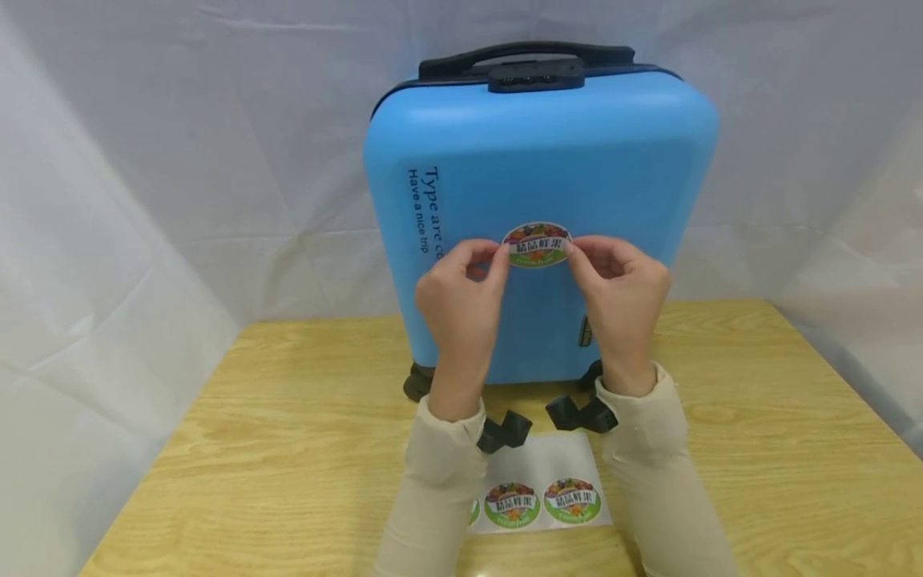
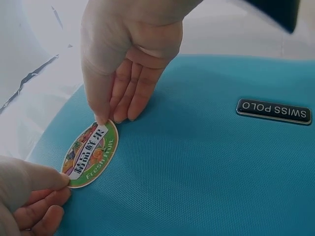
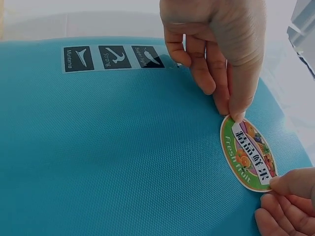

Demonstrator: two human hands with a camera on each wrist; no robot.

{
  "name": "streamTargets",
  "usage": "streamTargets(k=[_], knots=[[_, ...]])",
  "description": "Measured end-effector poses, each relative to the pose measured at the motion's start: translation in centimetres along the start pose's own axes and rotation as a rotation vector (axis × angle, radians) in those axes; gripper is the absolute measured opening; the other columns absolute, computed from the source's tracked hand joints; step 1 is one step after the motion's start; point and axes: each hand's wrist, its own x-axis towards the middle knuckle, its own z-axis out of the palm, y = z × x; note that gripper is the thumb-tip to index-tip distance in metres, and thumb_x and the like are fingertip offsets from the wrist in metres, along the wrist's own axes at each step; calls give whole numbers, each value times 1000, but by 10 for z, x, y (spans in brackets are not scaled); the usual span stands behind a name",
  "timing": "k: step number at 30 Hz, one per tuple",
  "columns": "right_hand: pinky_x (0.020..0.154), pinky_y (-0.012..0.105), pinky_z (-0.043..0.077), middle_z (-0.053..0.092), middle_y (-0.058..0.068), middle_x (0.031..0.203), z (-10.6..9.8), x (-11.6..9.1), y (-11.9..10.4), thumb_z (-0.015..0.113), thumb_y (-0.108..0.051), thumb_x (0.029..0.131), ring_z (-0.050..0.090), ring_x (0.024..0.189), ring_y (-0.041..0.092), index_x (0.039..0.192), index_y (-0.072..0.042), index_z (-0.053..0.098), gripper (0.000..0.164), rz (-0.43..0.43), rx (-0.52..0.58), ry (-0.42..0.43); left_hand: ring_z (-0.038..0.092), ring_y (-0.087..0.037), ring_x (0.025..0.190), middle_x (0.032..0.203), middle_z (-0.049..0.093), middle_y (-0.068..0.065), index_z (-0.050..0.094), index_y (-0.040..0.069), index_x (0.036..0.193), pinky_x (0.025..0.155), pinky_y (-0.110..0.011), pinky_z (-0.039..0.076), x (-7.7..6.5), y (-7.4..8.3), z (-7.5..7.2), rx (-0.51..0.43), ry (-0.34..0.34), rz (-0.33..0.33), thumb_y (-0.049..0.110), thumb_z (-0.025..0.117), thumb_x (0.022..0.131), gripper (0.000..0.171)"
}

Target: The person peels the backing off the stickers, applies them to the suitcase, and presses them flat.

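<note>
A oval fruit sticker (image 1: 537,244) with a green lower border lies flat in front of the blue suitcase (image 1: 534,184), close against its front face. My left hand (image 1: 461,300) pinches its left end, thumb on the printed side. At the right end my right hand (image 1: 623,292) pinches in the same way. The left wrist view shows the right hand (image 2: 133,54) above the sticker (image 2: 91,155) and the left hand (image 2: 27,196) at lower left. In the right wrist view the left hand (image 3: 216,44) is at the top, the right hand (image 3: 290,196) at lower right.
A sticker sheet (image 1: 541,457) with several oval stickers lies on the wooden table (image 1: 288,417) between my forearms. The suitcase stands upright on wheels, its black handle (image 1: 526,52) on top. White cloth (image 1: 288,160) hangs behind. A Swiss Polo badge (image 2: 273,112) sits on the case.
</note>
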Motion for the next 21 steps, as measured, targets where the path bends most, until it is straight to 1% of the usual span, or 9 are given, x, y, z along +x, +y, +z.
streamTargets(k=[16, 21], knots=[[59, 17, 48, 71, 16, 78, -2, 1, 0, 73, -17, 82, 61, 62, 1, 86, 0, 74, 18, 3, -11, -3, 60, -10, 60, 76, 71, -2, 74, 8, 81, 59, -25, 47, -4, -3, 0, 7, -15, -4, 25, 72, 85, 18], [59, 16, 48, 70, 16, 78, -2, 2, 1, 73, -17, 82, 60, 62, 0, 86, 0, 74, 18, -3, -21, -5, 60, -9, 58, 76, 72, -2, 74, 8, 82, 57, -23, 48, -3, -2, 1, 7, -26, -6, 27, 71, 85, 19]])
